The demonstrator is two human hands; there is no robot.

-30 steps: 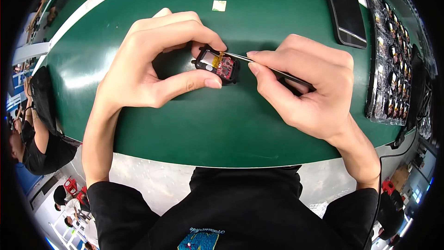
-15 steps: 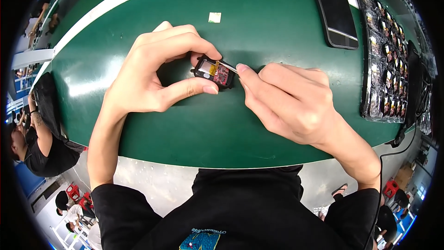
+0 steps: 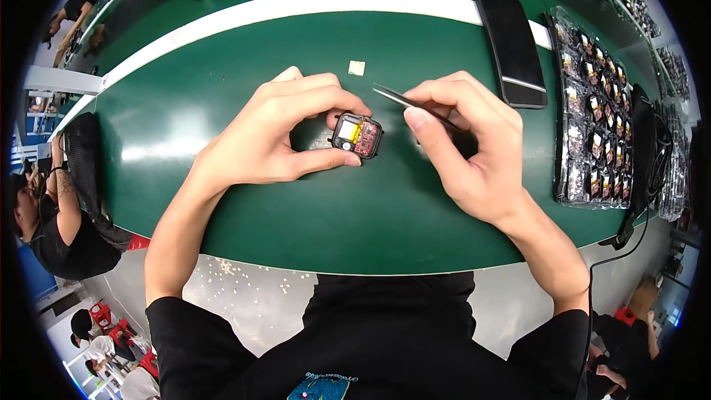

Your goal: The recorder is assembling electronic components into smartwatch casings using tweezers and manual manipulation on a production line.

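Between the thumb and fingers of my left hand (image 3: 285,130) is a small open smartwatch case (image 3: 358,135) with a black rim. Inside it show a silver battery, a strip of yellow tape and a red circuit board. My right hand (image 3: 474,141) grips dark metal tweezers (image 3: 404,98), which point up and to the left. Their tips are apart from the case, above and to the right of it. A small pale square sticker (image 3: 356,68) lies on the green table beyond the case.
A black phone-like slab (image 3: 511,48) lies at the far right, across the table's white edge strip. Beside it stands a clear plastic tray (image 3: 561,104) holding several similar watch cases. A black cable (image 3: 592,281) runs down at the right. Other people sit around.
My right hand has drawn the tweezers away from the case, turning them upward. The case has turned a little in my left hand. The whole view has shifted slightly.
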